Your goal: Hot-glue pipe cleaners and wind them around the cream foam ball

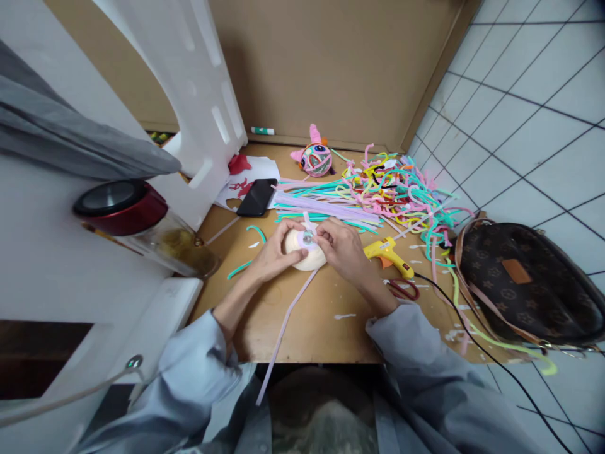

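A cream-coloured round ball rests low over the table, cupped on its left side by my left hand. On the ball's top sits a lilac patch with a small shiny grey piece. Fingers of my right hand are pinched together at the right edge of that patch; what lies between the fingertips is too small to make out. A long lilac pipe cleaner trails from beneath the ball past the table's front edge. Just right of my right hand lies a yellow hot glue gun.
Bundled pipe cleaners lie behind the ball, beside a tangled heap. A pink decorated ball stands farther back. Around are a black phone, red-handled scissors, a brown handbag and a glass bottle. The glue gun's cord runs right.
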A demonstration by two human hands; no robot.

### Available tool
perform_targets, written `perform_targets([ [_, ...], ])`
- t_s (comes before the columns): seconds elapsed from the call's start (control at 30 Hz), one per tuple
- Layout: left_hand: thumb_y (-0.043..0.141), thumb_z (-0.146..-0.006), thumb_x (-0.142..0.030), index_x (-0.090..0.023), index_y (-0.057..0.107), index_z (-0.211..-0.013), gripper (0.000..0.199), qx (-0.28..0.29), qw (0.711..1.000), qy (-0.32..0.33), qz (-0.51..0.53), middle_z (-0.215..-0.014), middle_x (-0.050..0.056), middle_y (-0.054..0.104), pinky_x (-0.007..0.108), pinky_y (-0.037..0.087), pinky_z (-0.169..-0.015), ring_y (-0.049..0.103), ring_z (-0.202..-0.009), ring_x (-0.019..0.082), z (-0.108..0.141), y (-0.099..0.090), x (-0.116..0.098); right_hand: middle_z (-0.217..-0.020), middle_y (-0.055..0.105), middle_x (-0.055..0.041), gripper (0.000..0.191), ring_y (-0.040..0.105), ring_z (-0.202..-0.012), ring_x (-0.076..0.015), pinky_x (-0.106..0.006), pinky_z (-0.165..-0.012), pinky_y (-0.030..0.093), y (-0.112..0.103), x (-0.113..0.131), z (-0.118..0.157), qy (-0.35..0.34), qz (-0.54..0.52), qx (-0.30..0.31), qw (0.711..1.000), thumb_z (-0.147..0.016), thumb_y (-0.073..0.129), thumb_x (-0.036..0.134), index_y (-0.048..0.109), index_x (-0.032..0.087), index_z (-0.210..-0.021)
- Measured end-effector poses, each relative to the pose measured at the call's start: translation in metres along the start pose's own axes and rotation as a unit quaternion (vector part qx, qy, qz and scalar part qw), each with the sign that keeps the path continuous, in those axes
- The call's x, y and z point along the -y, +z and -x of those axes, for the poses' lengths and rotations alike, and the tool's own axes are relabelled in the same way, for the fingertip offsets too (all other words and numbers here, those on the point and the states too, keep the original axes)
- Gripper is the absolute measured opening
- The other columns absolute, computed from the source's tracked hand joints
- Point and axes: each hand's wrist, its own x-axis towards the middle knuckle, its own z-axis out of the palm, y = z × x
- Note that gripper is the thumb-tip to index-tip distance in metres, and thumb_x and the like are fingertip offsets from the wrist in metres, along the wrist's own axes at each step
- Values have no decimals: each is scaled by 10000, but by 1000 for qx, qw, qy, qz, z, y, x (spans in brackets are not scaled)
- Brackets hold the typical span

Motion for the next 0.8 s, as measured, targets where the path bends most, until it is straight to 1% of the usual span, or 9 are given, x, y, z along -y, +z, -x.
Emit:
perform_targets([
  [0.17, 746, -743, -434, -215, 511, -1090, 472, 5, 1000, 2, 5, -1369, 105, 574, 363, 487, -947, 596, -1129, 251, 1, 0, -2, -790, 585, -24, 113, 534, -737, -181, -291, -687, 356, 0, 0, 0, 3, -3, 1, 1000, -872, 553, 180, 571, 208, -764],
  [0.33, 703, -796, -484, -217, 517, -1077, 430, 3, 1000, 8, 22, -1403, 104, 566, 363, 477, -971, 567, -1201, 263, 1, 1, -2, -808, 604, -24, 107, 534, -739, -178, -288, -683, 355, 0, 1, 0, 6, 4, -3, 1000, -870, 569, 163, 594, 210, -778],
  [0.6, 685, -777, -441, -222, 553, -1060, 382, -11, 1000, 11, 22, -1419, 92, 574, 400, 473, -1010, 556, -1240, 293, -1, 0, 3, -805, 604, -24, 116, 537, -745, -182, -290, -682, 359, 0, 1, 0, 8, 6, -3, 1000, -881, 569, 169, 593, 211, -776],
  [0.8, 685, -776, -410, -234, 500, -1081, 398, -11, 999, 25, 42, -1370, 86, 586, 394, 468, -1001, 563, -1186, 264, -1, 3, 2, -792, 599, -24, 124, 530, -743, -182, -288, -683, 351, 2, -1, 0, 1, 0, -12, 1000, -876, 572, 167, 571, 210, -760],
])
